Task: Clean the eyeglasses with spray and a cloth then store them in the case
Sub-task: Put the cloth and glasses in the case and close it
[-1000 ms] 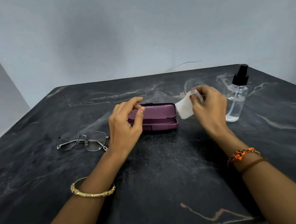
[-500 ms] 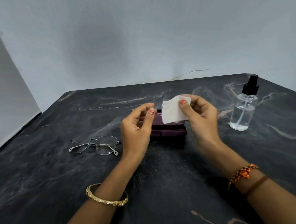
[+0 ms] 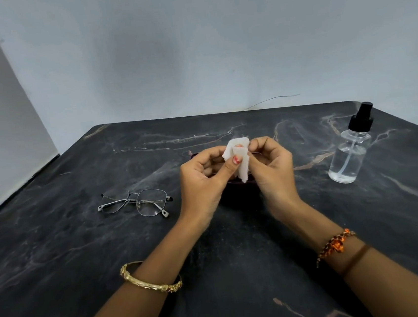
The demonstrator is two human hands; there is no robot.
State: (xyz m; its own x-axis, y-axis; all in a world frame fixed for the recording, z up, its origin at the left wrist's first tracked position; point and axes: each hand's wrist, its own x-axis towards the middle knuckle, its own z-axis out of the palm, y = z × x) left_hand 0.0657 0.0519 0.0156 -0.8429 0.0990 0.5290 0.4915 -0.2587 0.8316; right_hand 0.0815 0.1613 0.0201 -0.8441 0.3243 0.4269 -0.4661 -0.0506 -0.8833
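Both your hands, left hand (image 3: pixel 202 182) & right hand (image 3: pixel 272 169), pinch the white cloth (image 3: pixel 239 159) above the case; eyeglasses (image 3: pixel 136 203) lie left, spray bottle (image 3: pixel 350 153) right, on the table (image 3: pixel 57 251).

Case mostly hidden

Hands (image 3: pixel 205 179) (image 3: pixel 272 171) cover the case (image 3: pixel 238 182); only dark slivers show; forearms cut off by the bottom edge.

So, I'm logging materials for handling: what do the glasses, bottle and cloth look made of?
Glasses: thin silvery frame, likely metal, with clear lenses. Bottle: see-through and glossy, plastic or glass, with a matte black pump top. Cloth: white, soft, creased where both hands hold it, fabric or tissue.
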